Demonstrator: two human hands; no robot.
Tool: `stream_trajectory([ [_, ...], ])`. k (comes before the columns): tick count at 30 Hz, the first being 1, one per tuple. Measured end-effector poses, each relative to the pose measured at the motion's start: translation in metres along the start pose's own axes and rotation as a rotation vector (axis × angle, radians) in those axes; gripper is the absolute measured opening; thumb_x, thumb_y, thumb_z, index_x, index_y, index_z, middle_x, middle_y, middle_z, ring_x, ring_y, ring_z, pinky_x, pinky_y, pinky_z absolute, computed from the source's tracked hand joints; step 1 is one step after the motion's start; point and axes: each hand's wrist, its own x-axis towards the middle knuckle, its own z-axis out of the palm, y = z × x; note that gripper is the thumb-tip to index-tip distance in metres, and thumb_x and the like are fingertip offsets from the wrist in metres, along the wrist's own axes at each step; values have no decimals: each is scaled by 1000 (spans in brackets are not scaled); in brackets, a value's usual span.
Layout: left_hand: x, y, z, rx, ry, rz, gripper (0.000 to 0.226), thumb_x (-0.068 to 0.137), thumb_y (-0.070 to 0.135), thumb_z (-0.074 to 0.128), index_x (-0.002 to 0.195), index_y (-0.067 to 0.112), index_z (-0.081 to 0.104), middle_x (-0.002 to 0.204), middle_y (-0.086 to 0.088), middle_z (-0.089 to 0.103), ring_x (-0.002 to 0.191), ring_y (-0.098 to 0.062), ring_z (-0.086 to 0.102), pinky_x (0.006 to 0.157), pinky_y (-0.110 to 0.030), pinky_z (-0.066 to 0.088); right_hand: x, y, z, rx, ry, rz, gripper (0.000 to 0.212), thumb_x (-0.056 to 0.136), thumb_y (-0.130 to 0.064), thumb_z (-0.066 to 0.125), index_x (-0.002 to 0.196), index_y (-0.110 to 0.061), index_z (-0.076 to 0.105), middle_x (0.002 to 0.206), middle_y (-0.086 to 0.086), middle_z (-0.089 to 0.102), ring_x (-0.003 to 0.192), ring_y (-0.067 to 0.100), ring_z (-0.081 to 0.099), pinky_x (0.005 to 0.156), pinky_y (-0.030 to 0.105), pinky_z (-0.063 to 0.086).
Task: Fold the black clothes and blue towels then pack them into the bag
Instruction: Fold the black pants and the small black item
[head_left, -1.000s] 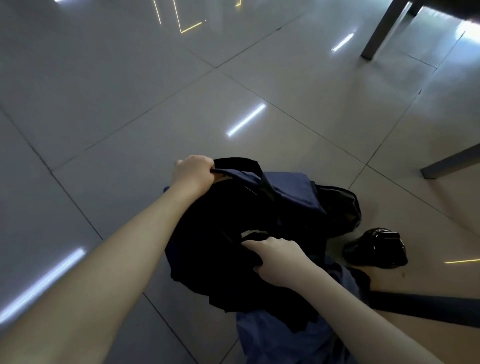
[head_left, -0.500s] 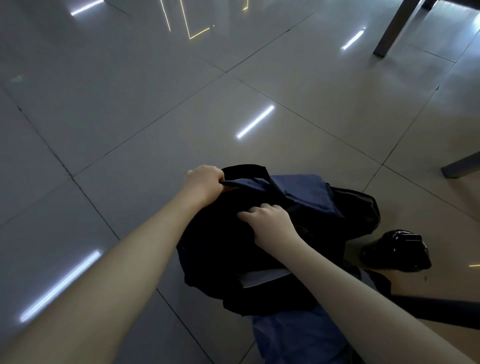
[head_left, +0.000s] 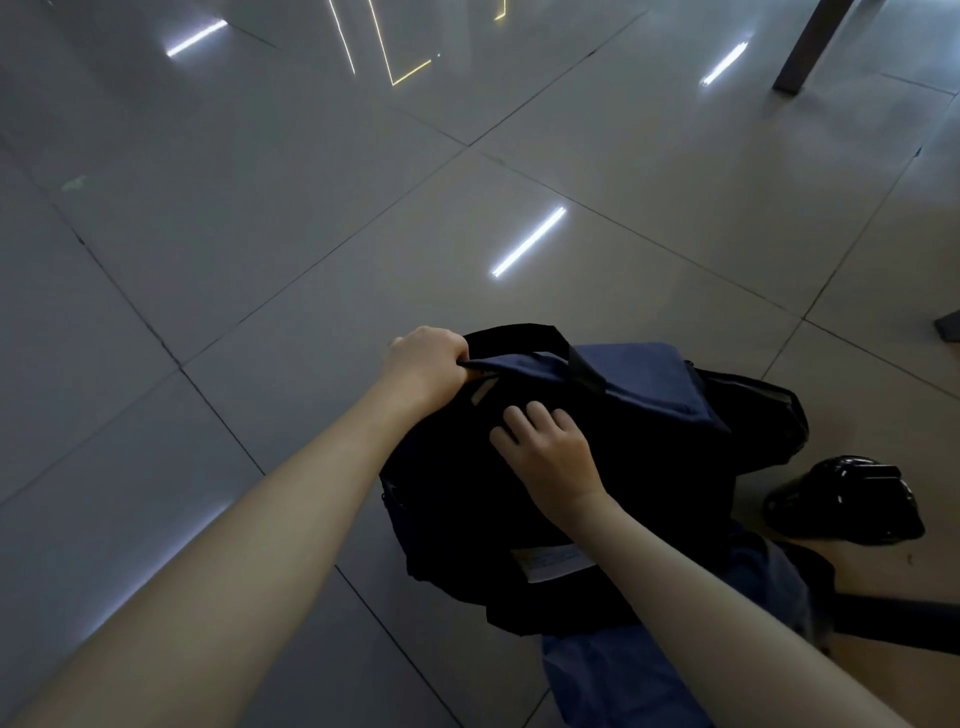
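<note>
1. Glossy grey floor tiles (head_left: 260, 208) are reflecting strip lights. The navy bag (head_left: 639, 374) is lying on them, with a shiny black object (head_left: 841, 499) near its right side.
2. The left hand (head_left: 423, 364) is gripping the bag's rim and holding it up. The right hand (head_left: 545, 452) is pressing flat-fingered on the black clothes (head_left: 467, 519) at the mouth. The hands are close but apart.
3. This is looking like the stuffing step. It is calling for a taut, raised rim and a palm push deep inside, so the fold is not unravelling.
4. Compared with a second ago, the right hand is sitting higher, nearer the mouth, with flatter fingers. A white label (head_left: 553, 561) is now showing on the trailing cloth.
</note>
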Motion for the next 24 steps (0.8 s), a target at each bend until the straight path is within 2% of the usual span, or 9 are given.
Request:
stream_trajectory([
  [3,-2,-2,2,23,-11,1,20,92,36,56,78,23,51,91,-3,59,95,-27,56,73,-29,32,8,-1,-6,51,-368,23,28,74,-20,73,100,-13,66,100,10,63,85,29,61,66,34,50],
  [5,-3,0,4,42,-43,1,19,93,36,54,82,21,55,95,-5,61,97,-27,56,74,-29,32,3,3,-5,110,-634,62,48,89,-31,61,131,-14,49,129,11,51,115,32,51,88,37,45],
  [6,-4,2,6,53,-53,4,18,93,36,54,86,19,59,99,-7,62,99,-28,56,75,-29,32,-1,5,-8,140,-665,85,51,91,-35,58,135,-14,45,132,10,49,120,32,48,92,38,43],
  [7,-5,4,9,63,-59,6,20,93,35,53,91,17,61,102,-8,62,101,-29,56,75,-30,32,-6,5,-12,184,-636,108,50,89,-36,61,132,-14,49,127,10,54,117,32,51,91,38,44],
  [9,-7,9,15,65,-62,11,20,93,31,52,94,13,62,104,-10,61,103,-30,55,75,-31,33,-15,8,-21,235,-511,107,42,75,-37,75,108,-13,66,97,8,67,89,29,65,70,34,52],
  [12,-13,13,24,14,-74,-2,21,93,21,47,102,10,62,110,-11,60,106,-31,55,82,-34,40,-31,15,-23,237,-332,101,31,69,-39,78,86,-15,68,69,0,63,60,20,63,48,28,48],
  [16,-30,16,32,-72,-179,9,39,93,23,46,132,20,51,135,-5,50,123,-27,48,99,-41,41,-44,20,-42,252,-297,159,37,81,-44,44,84,-15,68,66,-3,63,56,17,61,46,27,48],
  [21,-54,27,37,69,-208,33,57,96,30,47,148,21,27,156,1,21,140,-23,25,110,-44,27,-72,27,-65,286,-318,250,32,80,-43,52,89,-16,68,70,-2,66,61,17,64,47,29,52],
  [24,-72,39,41,114,-167,65,55,97,29,43,149,20,26,159,2,14,145,-21,11,116,-42,13,-93,27,-82,329,-385,346,36,90,-42,50,110,-15,64,93,1,69,84,22,66,65,34,54],
])
